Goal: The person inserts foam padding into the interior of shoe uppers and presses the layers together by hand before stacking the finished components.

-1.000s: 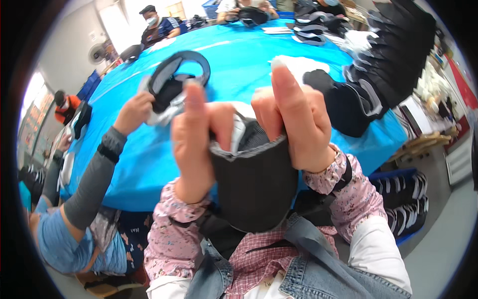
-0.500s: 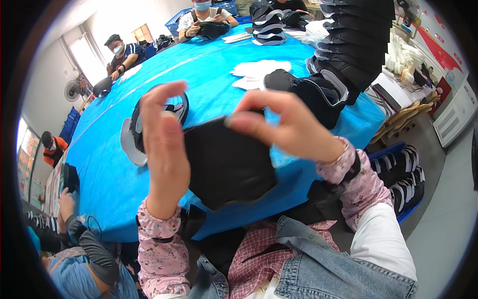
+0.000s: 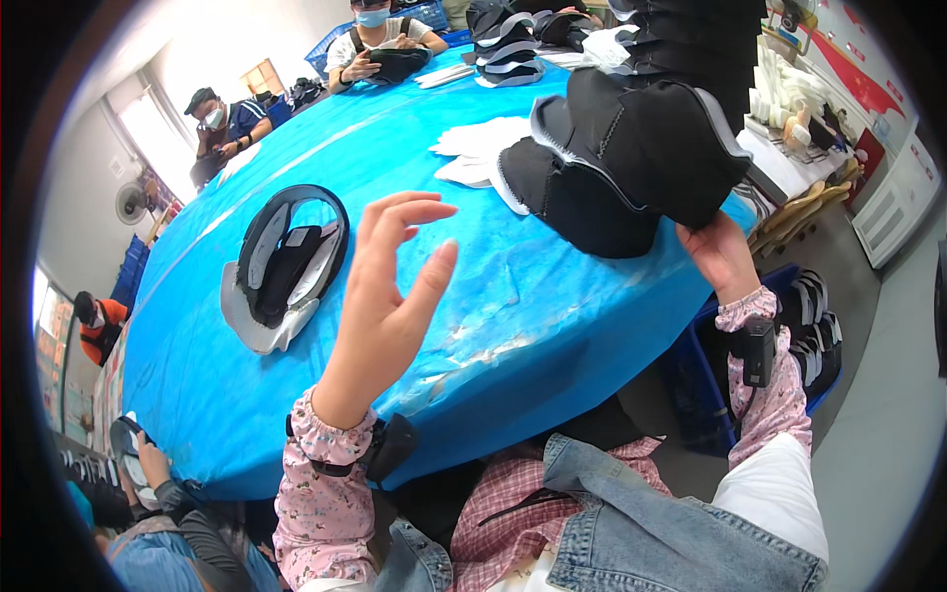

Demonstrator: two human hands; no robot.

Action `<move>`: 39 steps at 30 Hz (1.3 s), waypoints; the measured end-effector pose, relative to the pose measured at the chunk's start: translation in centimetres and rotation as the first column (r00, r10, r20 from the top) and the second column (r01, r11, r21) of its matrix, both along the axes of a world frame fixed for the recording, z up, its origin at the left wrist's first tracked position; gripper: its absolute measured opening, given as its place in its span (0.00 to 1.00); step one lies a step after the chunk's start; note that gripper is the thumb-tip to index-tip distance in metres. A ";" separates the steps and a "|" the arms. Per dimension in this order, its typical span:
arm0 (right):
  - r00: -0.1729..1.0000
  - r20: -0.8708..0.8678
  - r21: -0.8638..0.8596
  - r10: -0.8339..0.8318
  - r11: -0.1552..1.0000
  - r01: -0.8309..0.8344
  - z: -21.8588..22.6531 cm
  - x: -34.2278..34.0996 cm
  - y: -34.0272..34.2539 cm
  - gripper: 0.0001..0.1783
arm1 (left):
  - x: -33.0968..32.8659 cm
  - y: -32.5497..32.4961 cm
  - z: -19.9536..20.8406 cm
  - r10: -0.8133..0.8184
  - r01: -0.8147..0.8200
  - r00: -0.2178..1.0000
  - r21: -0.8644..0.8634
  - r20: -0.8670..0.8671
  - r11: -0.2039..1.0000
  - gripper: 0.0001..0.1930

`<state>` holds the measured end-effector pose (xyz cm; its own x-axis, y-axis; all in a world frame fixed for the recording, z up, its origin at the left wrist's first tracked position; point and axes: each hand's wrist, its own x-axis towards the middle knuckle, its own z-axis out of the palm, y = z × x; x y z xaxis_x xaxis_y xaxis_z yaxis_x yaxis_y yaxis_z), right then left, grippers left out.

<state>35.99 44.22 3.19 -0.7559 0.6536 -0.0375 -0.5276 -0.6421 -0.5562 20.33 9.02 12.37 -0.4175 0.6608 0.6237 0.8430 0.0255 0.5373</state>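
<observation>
My right hand (image 3: pixel 725 259), at the right edge of the table, grips the lower edge of a black cap (image 3: pixel 681 148) with a grey edge. Its fingers are partly hidden behind the fabric. The cap overlaps another black cap (image 3: pixel 582 202) with pale edging, lying on the blue-covered table (image 3: pixel 513 296). Above the near part of the table, my left hand (image 3: pixel 390 296) is raised, fingers apart and nothing in it. Left of that hand lies an upturned black cap (image 3: pixel 330 232) with a grey brim (image 3: pixel 266 331), its inside showing.
White flat pieces (image 3: pixel 464 148) lie mid-table. Beyond the held cap rises a tall stack of black caps (image 3: pixel 691 44); a smaller stack (image 3: pixel 505 49) stands farther back. A blue crate (image 3: pixel 695 385) sits below the table at right. Several people work around the table, one close at lower left.
My left hand has come off the black cap and stands free. My right hand has carried that cap from in front of me to the right, beside the other caps.
</observation>
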 end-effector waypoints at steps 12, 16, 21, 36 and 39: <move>0.962 -0.212 -0.077 0.172 0.978 -0.192 1.6 -0.8 -2.8 0.14 | 0.5 5.3 -3.0 -0.257 0.298 0.954 -0.378 0.156 0.876 0.25; 0.936 -0.299 -0.088 0.183 0.972 -0.218 1.6 -0.3 -2.8 0.14 | 0.9 10.1 -5.0 -0.299 0.290 0.954 -0.339 0.026 0.895 0.32; 0.989 0.118 0.221 0.094 0.968 -0.118 1.3 -0.1 -4.4 0.16 | 0.2 13.2 -6.4 -0.299 0.263 0.954 -0.377 -0.039 0.888 0.36; 0.656 -0.656 0.633 -0.373 -0.746 0.208 7.6 -1.3 -7.8 0.20 | -5.3 7.1 -5.6 -0.273 0.375 0.924 -0.487 0.270 0.789 0.19; 0.789 -0.348 0.721 -0.507 -0.683 -0.121 6.5 -4.3 -7.1 0.24 | -6.9 5.5 -5.5 -0.238 0.344 0.930 -0.434 0.281 0.833 0.19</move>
